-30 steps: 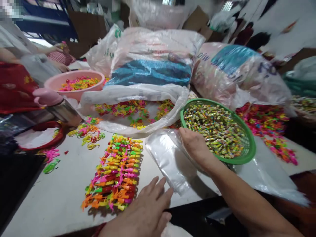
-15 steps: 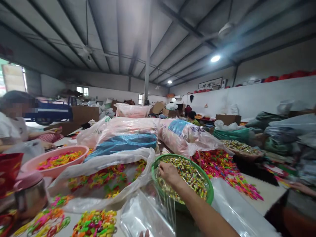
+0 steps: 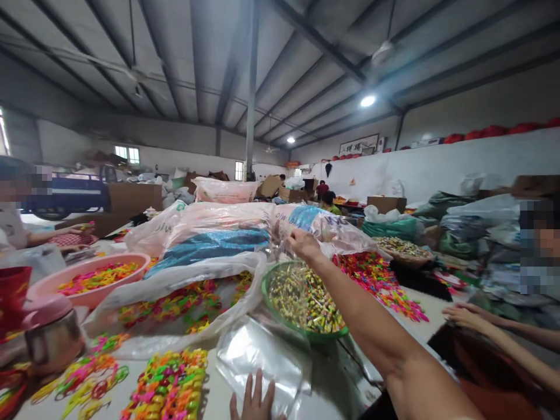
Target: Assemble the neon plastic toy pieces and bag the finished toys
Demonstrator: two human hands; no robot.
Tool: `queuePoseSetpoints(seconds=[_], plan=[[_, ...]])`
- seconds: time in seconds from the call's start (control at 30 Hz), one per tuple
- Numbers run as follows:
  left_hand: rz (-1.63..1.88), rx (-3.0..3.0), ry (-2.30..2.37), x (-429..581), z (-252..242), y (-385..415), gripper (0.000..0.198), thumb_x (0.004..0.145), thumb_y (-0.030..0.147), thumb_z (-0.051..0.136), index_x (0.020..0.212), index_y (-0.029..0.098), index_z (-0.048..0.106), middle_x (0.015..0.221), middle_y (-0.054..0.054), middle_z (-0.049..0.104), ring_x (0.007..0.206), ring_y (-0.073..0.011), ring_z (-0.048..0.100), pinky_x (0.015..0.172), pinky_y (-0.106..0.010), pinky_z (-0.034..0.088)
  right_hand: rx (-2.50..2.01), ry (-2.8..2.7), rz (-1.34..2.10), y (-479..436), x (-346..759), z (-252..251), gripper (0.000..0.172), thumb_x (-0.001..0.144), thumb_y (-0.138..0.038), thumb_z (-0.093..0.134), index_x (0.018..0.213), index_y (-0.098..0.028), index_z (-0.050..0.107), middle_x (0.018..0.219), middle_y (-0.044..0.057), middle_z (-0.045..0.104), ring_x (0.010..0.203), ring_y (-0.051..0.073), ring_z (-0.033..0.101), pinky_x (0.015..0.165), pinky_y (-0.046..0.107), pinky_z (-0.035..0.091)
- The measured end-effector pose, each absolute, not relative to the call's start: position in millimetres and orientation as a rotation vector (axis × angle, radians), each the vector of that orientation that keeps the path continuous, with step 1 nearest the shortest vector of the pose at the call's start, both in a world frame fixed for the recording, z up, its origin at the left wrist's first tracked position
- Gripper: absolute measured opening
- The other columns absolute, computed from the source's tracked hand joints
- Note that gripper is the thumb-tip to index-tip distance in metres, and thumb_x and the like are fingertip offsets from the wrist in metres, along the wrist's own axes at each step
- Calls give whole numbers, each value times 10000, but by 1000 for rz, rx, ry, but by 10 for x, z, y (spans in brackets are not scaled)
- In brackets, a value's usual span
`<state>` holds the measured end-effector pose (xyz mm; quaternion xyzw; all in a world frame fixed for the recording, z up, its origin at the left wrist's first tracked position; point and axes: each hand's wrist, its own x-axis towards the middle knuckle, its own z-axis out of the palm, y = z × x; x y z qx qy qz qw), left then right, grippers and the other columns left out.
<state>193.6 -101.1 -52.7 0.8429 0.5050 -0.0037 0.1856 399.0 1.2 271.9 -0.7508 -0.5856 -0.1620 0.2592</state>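
Observation:
My right hand (image 3: 303, 244) is raised above the far rim of the green basket (image 3: 268, 286), fingers closed on the edge of a clear plastic bag (image 3: 284, 274). Its see-through film hangs down in front of small yellow, green and white pieces (image 3: 321, 303) heaped in the basket. Near the bottom edge, my left hand (image 3: 254, 399) lies with fingers spread on a pile of flat clear bags (image 3: 258, 356). Left of it sit rows of bright plastic pieces (image 3: 168, 385), orange, green, pink and yellow.
An open white sack (image 3: 144, 297) of coloured pieces lies behind. A pink basin (image 3: 140, 265) and a pink-lidded steel jar (image 3: 52, 335) stand left. Large filled sacks (image 3: 219, 227) block the back. A co-worker's hands (image 3: 470, 318) are at right; another person (image 3: 13, 216) sits left.
My right hand has risen from over the basket's pieces to beyond its far rim, drawing clear film upward. My left hand has come further into view. The camera view has shifted right.

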Motion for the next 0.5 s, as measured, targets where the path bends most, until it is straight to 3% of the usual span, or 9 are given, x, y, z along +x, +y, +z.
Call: queuePoseSetpoints(seconds=[0.1, 0.2, 0.3, 0.37, 0.5], plan=[[102, 2377, 1317, 1869, -452, -1050, 646, 887, 527, 407, 1495, 331, 306, 1617, -40, 75, 1498, -309, 43, 1141, -643, 52, -1992, -1561, -444, -74, 3940, 2934, 237, 924, -302, 501, 992, -156, 674, 953, 105, 705, 816, 198, 614, 686, 264, 397], [309, 2248, 1284, 1817, -299, -1074, 625, 873, 444, 489, 1458, 239, 412, 1600, -120, 199, 1485, -363, 107, 1127, -671, 67, -1870, -1556, -455, -161, 3864, 3001, 275, 961, -290, 442, 1032, -132, 654, 970, 98, 685, 849, 189, 593, 760, 276, 407], [751, 1842, 1118, 1728, 7, -1063, 521, 894, 438, 491, 1326, 153, 552, 1439, -190, 485, 1374, -324, 399, 1131, -553, 271, -1545, -1659, -388, -369, 3641, 2802, 218, 915, -214, 476, 958, -114, 665, 824, 44, 668, 765, 160, 577, 731, 267, 415], [972, 1439, 924, 1602, 295, -1057, 497, 885, 516, 508, 1193, 140, 614, 1224, -182, 639, 1167, -281, 588, 1019, -458, 441, -1345, -1805, -208, -614, 3376, 2514, 177, 882, -200, 502, 901, -132, 664, 793, 20, 657, 742, 143, 574, 702, 246, 418], [1172, 912, 612, 1262, 816, -1091, 409, 852, 527, 586, 1071, 184, 611, 1057, -93, 658, 933, -200, 642, 762, -331, 545, -1213, -1934, 216, -1147, 2777, 1728, 120, 857, -249, 589, 767, -170, 606, 694, -19, 595, 633, 106, 517, 609, 214, 383]])
